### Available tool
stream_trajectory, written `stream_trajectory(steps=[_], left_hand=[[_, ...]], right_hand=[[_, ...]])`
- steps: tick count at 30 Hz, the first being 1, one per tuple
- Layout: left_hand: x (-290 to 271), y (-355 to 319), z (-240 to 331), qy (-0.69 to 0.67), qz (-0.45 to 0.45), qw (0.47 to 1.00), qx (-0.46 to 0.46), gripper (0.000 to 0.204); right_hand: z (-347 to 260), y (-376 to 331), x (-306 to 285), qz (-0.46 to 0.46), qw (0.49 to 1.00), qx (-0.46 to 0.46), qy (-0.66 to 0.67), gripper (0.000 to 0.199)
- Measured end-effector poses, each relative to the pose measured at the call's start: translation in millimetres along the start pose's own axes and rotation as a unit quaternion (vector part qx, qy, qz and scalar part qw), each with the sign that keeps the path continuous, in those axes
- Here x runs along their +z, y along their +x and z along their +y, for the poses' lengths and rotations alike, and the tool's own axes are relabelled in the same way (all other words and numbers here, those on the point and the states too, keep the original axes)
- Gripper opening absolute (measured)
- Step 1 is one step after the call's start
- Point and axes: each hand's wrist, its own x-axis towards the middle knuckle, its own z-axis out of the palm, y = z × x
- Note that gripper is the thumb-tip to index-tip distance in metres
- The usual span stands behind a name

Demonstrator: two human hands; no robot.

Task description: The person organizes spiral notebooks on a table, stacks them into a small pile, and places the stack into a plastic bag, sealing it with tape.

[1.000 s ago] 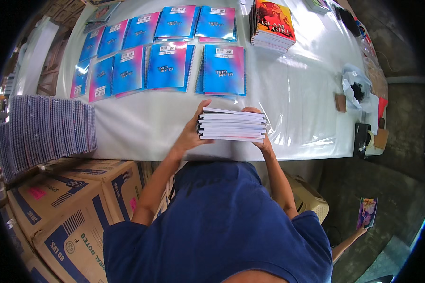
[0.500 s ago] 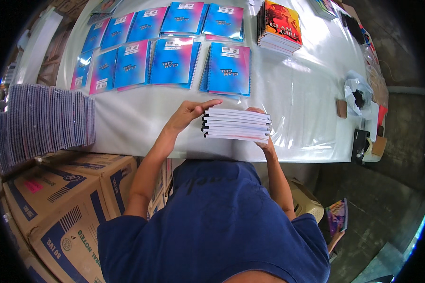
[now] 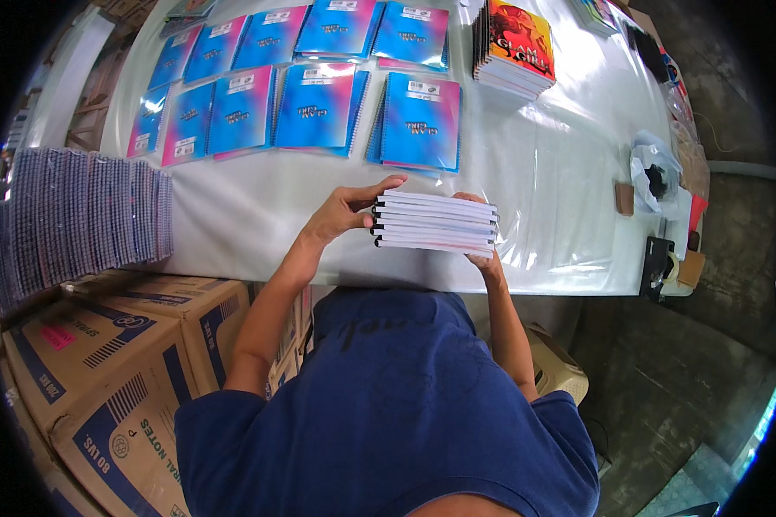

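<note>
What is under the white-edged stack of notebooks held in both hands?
Under the white-edged stack of notebooks, right hand fingers support its near right edge above the white plastic-covered table; the left hand grips its spine end. The stack's underside is hidden.

A packing workshop: stacked cartons (image 3: 103, 362), notebooks (image 3: 323, 108) on table (image 3: 560, 198).

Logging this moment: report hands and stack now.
Left hand and right hand grip stack of notebooks over white table. Blue-pink notebooks lie just beyond, apart.

Bare tabletop (image 3: 560, 185) is left open right of the held notebook stack (image 3: 435, 224); passage ahead is blocked by blue notebooks (image 3: 319, 103); left edge is crowded by spiral-bound piles (image 3: 78, 215).
</note>
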Motion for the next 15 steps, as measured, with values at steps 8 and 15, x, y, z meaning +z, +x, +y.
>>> stream_trajectory(steps=[8, 15], left_hand=[[5.3, -2.7, -1.8, -0.004, 0.043, 0.998, -0.038, 0.095], [7.0, -7.2, 1.4, 0.018, 0.035, 0.998, -0.051, 0.106]], right_hand=[[-0.8, 2.1, -0.9, 0.002, 1.0, 0.0, -0.015, 0.069], [-1.9, 2.8, 1.3, 0.006, 1.0, -0.002, -0.025, 0.064]])
